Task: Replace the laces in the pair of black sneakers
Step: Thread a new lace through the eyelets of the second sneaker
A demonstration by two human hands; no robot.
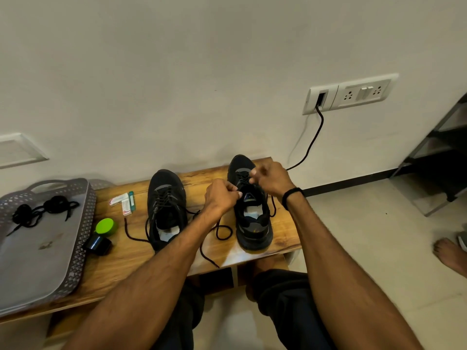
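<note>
Two black sneakers stand toes-away on a low wooden table [126, 258]. The left sneaker [165, 210] is laced, its black lace ends trailing loose over the wood. Over the right sneaker [252, 218] both hands work. My left hand [221, 197] pinches the black lace at the tongue. My right hand [271, 180] pinches the lace higher up, near the toe-side eyelets. A slack loop of that lace [222, 232] lies on the table between the shoes. A second pair of black laces [40, 212] lies bundled in the grey tray [83, 233].
A green round lid [105, 226] and a black tape roll [98, 245] sit beside the tray. Small white boxes [123, 202] lie behind them. A black cable [312, 142] runs from the wall socket [321, 99]. Another person's bare foot [451, 256] is at the right edge.
</note>
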